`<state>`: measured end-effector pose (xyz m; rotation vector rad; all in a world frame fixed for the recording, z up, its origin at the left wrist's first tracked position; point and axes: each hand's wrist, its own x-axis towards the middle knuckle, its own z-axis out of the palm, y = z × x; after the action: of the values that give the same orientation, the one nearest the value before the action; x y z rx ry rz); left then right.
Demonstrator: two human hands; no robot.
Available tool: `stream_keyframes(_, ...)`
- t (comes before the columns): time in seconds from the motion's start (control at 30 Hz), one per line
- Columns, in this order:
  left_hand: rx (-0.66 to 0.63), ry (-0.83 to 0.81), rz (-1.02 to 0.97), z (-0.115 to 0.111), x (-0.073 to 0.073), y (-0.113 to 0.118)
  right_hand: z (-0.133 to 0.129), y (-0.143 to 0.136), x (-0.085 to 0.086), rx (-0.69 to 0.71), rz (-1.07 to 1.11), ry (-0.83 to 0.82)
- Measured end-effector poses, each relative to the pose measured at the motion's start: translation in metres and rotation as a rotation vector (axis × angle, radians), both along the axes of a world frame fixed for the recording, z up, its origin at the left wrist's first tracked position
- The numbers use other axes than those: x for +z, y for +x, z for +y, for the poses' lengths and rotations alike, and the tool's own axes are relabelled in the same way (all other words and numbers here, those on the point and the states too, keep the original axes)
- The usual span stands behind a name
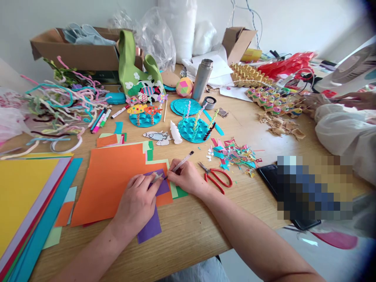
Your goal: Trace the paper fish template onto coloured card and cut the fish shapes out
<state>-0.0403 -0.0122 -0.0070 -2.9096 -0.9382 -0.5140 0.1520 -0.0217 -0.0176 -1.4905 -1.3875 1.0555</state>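
Observation:
My right hand [183,176] is closed round a slim pen [183,161], its tip down at a piece of purple paper [162,190]. With bent fingers my left hand [139,196] pins a small grey-white paper cutout [158,176] against that purple piece. The cutout's full outline is hidden by my fingers. Under both lies a stack of orange paper [114,172] with green sheets at its right edge. Another purple strip [150,227] sticks out below my left hand. Red-handled scissors [216,176] lie beside my right wrist.
Fish cutouts [158,136] and a white cutout [175,132] lie beyond the stack. Behind are blue round bases [194,129] with twisted stems and a steel bottle [202,80]. Paper scraps [237,152] and a phone [270,180] are right; coloured sheets [26,196] left. Another person's hand [360,100] shows far right.

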Motion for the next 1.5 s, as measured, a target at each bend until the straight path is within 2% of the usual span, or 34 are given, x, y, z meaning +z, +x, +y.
stream_keyframes(1.5, 0.003, -0.015, 0.011, -0.0003, 0.0007, 0.0002, -0.0004, -0.0002, 0.0032, -0.029, 0.029, -0.038)
